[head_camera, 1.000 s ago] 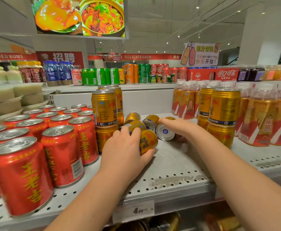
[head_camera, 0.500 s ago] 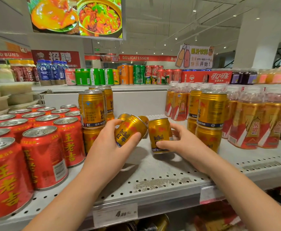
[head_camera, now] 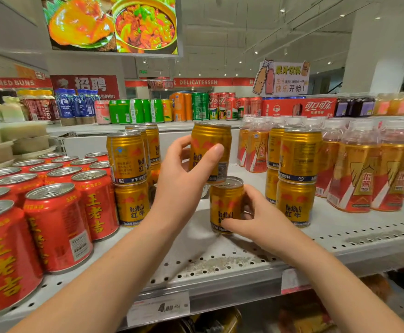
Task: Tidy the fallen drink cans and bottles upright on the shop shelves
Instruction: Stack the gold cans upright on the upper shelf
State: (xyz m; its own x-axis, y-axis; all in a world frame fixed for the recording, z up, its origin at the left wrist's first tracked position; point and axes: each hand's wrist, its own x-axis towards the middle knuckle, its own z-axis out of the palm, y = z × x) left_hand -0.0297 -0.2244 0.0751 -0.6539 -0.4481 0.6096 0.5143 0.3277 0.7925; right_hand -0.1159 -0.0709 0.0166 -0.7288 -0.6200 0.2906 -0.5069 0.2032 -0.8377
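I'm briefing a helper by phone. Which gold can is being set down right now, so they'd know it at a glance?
Start at the white perforated shelf, in the gap between the two double-stacked columns of gold cans. There the right hand steadies an upright gold can. The one you want is the raised gold can in the left hand: the only one held in the air, its base at the lower can's lid.
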